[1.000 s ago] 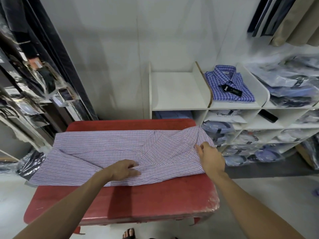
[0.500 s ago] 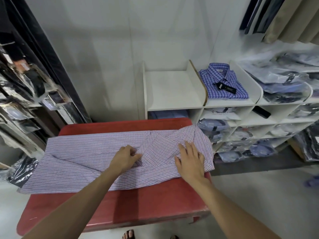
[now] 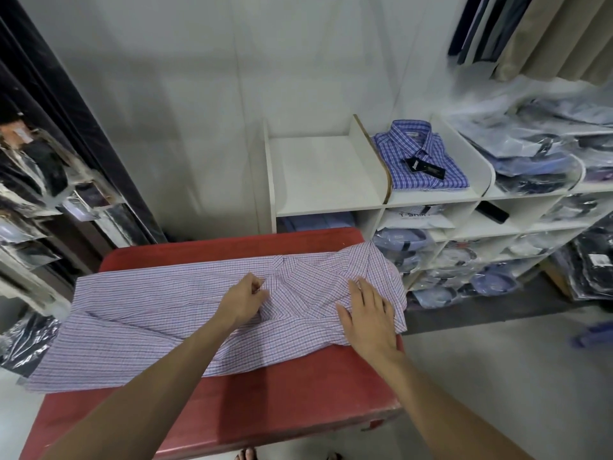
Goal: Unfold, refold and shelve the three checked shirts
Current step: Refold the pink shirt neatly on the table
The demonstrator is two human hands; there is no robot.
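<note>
Pinched narrow, the left hand (image 3: 243,300) keeps its grip on a fold of the checked shirt (image 3: 166,313) near its middle. Against a second ago, the right hand (image 3: 366,317) has let go of the shirt's right edge and now lies flat, fingers spread, pressing the folded sleeve down. Only the head view shows this. The shirt lies lengthwise on the red counter (image 3: 265,403); a blue checked shirt (image 3: 428,161) already sits on the shelf (image 3: 328,207). Refolding looks midway.
</note>
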